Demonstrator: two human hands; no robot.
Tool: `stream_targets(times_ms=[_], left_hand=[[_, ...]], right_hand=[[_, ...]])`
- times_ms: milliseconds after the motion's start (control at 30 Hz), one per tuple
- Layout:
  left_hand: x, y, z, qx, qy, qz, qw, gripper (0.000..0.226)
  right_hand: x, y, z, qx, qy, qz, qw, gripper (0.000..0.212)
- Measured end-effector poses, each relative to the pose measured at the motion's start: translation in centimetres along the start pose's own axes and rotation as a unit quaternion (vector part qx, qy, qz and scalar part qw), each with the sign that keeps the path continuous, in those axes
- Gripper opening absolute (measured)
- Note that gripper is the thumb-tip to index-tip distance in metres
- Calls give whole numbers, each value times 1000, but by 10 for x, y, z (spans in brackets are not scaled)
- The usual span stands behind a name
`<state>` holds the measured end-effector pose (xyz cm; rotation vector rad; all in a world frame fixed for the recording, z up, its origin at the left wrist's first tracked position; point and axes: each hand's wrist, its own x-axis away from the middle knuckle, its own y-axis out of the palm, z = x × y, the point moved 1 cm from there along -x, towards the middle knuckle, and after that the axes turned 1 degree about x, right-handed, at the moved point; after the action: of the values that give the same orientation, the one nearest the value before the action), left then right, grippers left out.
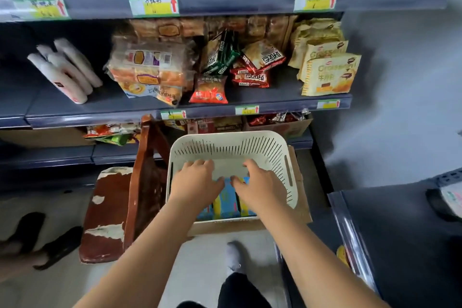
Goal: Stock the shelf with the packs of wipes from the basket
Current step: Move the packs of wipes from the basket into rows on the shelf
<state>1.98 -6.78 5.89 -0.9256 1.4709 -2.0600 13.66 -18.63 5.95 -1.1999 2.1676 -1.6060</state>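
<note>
Nearest to me, at the bottom centre of the frame, I see a foot in a white sock (233,255) on the pale floor; the two bare forearms go up from the lower edge toward the middle. In the centre the left hand (197,181) and the right hand (260,186) are both inside the basket (275,150), side by side, the thumbs close together; each hand has its fingers curled down over the far end of the packs of wipes (227,204) and its thumb lying on top, so I read both as gripping the packs. The packs are blue and yellow; they stand in a row at the near side of the basket, partly hidden under the hands; how many they are I cannot tell. The basket is cream with slotted walls; it sits on a cardboard box (250,226). Just left of it is a brown wooden chair (110,207) with peeling paint; at the lower left are dark shoes (52,240), blurred. Farther, across the middle of the frame, runs the dark blue shelf (100,107); on it, at the left, lie long white packs (65,70); then bread bags (150,62), a red snack bag (208,91) and, at the right, yellow croissant packs (328,75). At the top of the frame green and yellow price labels (153,5) with red arrows sit on the upper shelf edge.
</note>
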Motion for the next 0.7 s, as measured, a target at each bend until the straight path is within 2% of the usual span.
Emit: stream_targets(times_ms=[200, 400, 600, 700], left_hand=[[-63, 63, -32, 10, -48, -147, 988, 52], [-93, 110, -54, -20, -52, -263, 963, 56], [-99, 131, -72, -53, -31, -235, 970, 47], [-99, 130, -72, -70, -29, -218, 973, 45]], right_hand=[[-53, 51, 27, 0, 60, -107, 992, 40], [-85, 119, 23, -31, 95, -177, 979, 45], [-94, 157, 14, -109, 190, -167, 961, 44], [-97, 170, 20, -110, 210, -192, 952, 29]])
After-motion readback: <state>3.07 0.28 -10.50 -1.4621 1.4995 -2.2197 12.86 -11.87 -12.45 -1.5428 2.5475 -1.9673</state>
